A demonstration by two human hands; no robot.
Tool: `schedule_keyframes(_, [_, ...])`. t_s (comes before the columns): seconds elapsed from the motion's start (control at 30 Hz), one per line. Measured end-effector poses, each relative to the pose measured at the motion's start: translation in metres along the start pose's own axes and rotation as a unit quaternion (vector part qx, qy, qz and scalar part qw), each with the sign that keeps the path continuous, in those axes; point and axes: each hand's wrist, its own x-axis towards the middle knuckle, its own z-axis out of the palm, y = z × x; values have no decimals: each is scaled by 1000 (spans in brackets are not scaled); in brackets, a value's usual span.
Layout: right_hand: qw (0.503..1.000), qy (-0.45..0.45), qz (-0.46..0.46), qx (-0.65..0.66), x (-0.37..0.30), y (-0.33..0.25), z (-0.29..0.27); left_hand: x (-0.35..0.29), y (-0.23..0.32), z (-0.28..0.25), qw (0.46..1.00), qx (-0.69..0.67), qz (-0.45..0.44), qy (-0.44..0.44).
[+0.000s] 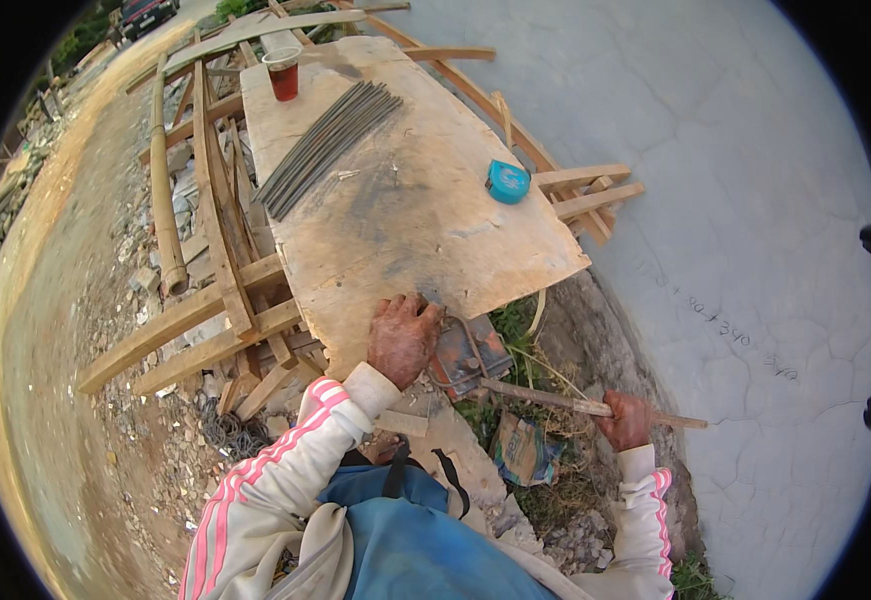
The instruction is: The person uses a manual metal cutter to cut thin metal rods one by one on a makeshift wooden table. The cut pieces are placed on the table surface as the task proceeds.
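At the near edge of the plywood board (pixel 426 215), my left hand (pixel 404 340) is closed with its fingertips on a thin bent steel rod (pixel 473 345); its grip is partly hidden. The rod runs over a rusty metal plate (pixel 468 362) beside the board. My right hand (pixel 625 420) is wrapped round a long rusty bar (pixel 546 397), whose inner end meets the plate near the bent rod. Farther up the board lies a bundle of straight steel rods (pixel 328 148). A teal tape measure (pixel 508 182) rests near the board's right edge.
A clear cup of red drink (pixel 283 78) stands at the board's far left corner. Timber lengths (pixel 211 190) stick out under and left of the board. A pale cracked wall (pixel 746 200) rises at right. Rubble and a crumpled bag (pixel 528 450) lie below.
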Motion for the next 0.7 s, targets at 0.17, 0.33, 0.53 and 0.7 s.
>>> schedule_keyframes(0.17, [1000,13,4,19,-6,0,10,0,0,0,1000,-8,-2,-1])
schedule_keyframes(0.33, [999,35,30,19,-16,-4,22,1,1,-1,1000,2,-7,-6])
schedule_keyframes(0.53, [996,54,74,23,-34,-22,32,4,1,-1,1000,-2,-3,-7])
schedule_keyframes(0.7, [994,63,91,11,-54,-38,30,7,0,0,999,-4,-18,-33])
